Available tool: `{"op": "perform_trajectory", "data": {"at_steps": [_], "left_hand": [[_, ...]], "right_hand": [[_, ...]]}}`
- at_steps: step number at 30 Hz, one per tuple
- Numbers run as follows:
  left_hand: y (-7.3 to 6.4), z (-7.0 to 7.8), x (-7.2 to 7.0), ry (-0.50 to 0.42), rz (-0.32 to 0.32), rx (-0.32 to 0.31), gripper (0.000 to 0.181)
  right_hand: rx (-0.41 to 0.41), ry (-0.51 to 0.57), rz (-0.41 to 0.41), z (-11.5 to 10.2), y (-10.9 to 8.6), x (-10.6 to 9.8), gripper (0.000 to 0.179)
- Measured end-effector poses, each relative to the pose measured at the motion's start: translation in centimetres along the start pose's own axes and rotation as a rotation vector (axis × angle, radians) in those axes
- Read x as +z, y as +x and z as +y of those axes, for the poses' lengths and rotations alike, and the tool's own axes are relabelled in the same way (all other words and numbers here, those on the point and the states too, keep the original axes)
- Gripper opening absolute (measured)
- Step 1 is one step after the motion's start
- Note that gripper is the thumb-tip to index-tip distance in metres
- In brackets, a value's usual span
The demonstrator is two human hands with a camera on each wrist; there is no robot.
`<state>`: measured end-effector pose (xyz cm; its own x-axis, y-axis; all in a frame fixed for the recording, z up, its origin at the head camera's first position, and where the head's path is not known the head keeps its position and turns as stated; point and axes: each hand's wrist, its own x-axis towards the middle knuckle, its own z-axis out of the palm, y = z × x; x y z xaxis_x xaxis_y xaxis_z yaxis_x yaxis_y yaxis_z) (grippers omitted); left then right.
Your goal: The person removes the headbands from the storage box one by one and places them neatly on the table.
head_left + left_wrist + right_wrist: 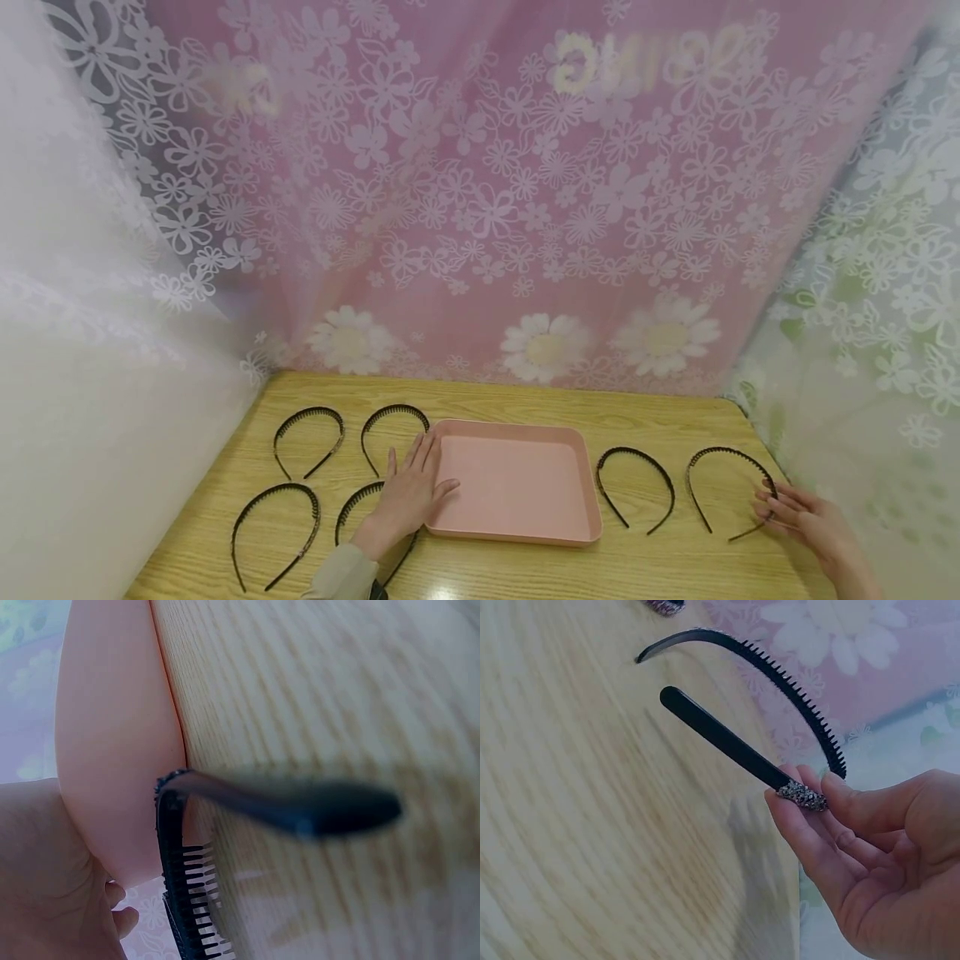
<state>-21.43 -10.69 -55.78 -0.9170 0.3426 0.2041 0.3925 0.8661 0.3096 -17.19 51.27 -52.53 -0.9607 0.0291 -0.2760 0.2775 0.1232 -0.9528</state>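
A pink rectangular tray (517,487) lies on the wooden table. My left hand (408,496) rests on its left rim with fingers extended. In the left wrist view the tray wall (112,735) meets the palm, and a black toothed headband (174,877) stands close beside it. My right hand (810,521) pinches a black headband (731,451) by its right arm, at the far right. The right wrist view shows thumb and fingers on that headband's (727,746) glittery section, its comb teeth visible and the band tilted over the table.
Another headband (660,468) lies between the tray and the right hand. Left of the tray are several more headbands (318,508), one partly covered by the left forearm. Floral curtains (487,208) enclose the back and sides of the table (622,575).
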Motion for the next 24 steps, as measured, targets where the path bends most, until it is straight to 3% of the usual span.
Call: {"op": "perform_trajectory", "data": {"at_steps": [5,12,24], "left_hand": [[0.0,0.2,-0.5,-0.020,-0.018,-0.001,0.078],[-0.1,0.0,-0.1,-0.021,0.014,0.019,0.078],[-0.1,0.2,-0.5,-0.018,0.007,0.021,0.079]], "right_hand": [[0.087,-0.135,-0.022,0.0,0.5,-0.6,0.070],[0.080,-0.134,-0.180,0.3,0.9,-0.7,0.065],[0.106,-0.266,0.004,-0.4,1.0,0.4,0.062]]}}
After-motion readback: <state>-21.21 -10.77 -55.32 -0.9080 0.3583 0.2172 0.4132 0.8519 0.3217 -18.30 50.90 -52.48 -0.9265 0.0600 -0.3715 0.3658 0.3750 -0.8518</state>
